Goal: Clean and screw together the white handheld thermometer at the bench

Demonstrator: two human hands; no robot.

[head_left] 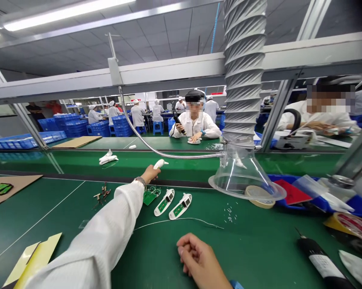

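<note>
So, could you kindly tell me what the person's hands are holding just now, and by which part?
The left hand holds a small white plastic casing by its near end, with the tip sticking out past the fingers. The right hand holds nothing.

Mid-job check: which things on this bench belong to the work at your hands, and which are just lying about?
Belongs to the work:
- white plastic casing piece, held in the left hand
- white casing with green circuit board
- second white casing
- loose green circuit board
- thin wire, near the right hand

Lying about:
- roll of tape
- clear fume hood
- brass-coloured bits
</note>
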